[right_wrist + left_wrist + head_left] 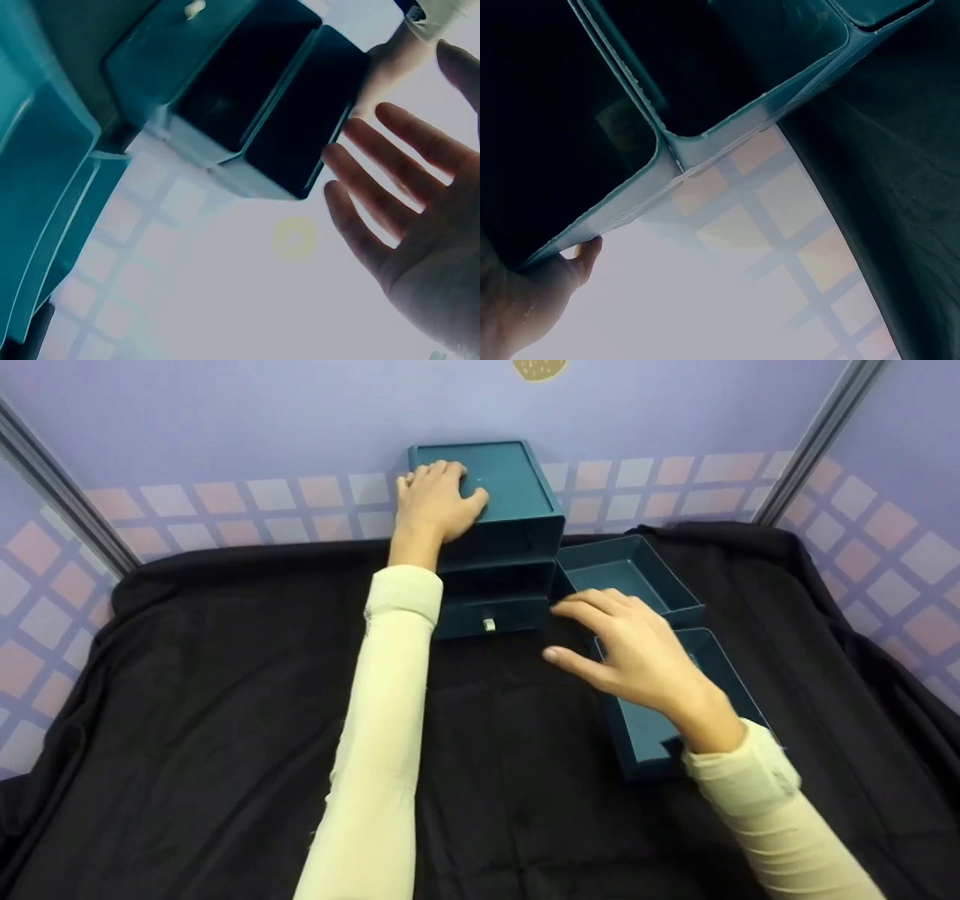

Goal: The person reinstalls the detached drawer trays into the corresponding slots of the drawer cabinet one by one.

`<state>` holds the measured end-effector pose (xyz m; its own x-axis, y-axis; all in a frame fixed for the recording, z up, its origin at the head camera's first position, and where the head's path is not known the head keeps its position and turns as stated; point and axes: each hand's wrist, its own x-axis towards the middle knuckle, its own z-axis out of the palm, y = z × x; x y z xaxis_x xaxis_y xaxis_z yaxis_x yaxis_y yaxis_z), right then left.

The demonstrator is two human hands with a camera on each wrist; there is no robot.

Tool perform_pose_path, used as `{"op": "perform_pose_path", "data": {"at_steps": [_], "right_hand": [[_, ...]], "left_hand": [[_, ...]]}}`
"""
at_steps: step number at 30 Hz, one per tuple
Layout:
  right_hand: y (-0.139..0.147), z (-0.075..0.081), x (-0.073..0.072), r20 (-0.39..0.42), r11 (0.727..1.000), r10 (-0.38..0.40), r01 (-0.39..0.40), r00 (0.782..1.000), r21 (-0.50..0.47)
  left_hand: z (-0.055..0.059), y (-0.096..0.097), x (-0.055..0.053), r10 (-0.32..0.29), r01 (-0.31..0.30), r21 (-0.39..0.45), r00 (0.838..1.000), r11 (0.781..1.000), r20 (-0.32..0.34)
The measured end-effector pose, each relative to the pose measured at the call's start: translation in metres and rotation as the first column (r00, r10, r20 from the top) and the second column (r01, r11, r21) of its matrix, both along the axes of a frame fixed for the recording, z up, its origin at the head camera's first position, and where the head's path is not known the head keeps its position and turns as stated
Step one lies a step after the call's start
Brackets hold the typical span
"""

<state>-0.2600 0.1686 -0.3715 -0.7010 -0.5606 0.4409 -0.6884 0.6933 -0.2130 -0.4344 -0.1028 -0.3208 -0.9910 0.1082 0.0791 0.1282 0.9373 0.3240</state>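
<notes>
A dark teal drawer cabinet (517, 480) stands against the back wall, its upper two slots open at the front. Its bottom drawer (461, 621) is in place, with a small pale knob (489, 625). My left hand (439, 502) rests on the cabinet's top near the left edge; in the left wrist view a digit reaches past the edge onto the side panel. My right hand (637, 649) hovers with spread fingers in front of and right of the cabinet, holding nothing. Two loose teal drawers lie there, a rear one (679, 577) and a nearer one (630, 727), partly hidden by that hand.
Black cloth (225, 720) covers the table and bunches up along its back and side edges. Purple wall panels (300, 427) with a checkered band close in the back and both sides, joined by grey metal corner posts (817, 435).
</notes>
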Motion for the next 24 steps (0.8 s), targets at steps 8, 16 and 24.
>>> {"op": "perform_pose_path", "data": {"at_steps": [8,16,24], "right_hand": [[0.04,-0.011,0.018,-0.023,0.997,-0.007,0.008,1.0,0.072],[0.073,-0.025,0.039,-0.004,0.988,-0.019,0.02,1.0,0.155],[0.105,-0.052,0.057,0.092,0.982,-0.001,-0.016,0.996,0.187]], "left_hand": [[0.0,0.001,0.0,-0.001,0.001,0.003,1.0,1.0,0.001],[0.003,-0.01,0.002,0.013,-0.013,0.015,1.0,1.0,-0.021],[0.002,-0.016,0.003,0.02,-0.02,0.014,0.999,1.0,-0.027]]}}
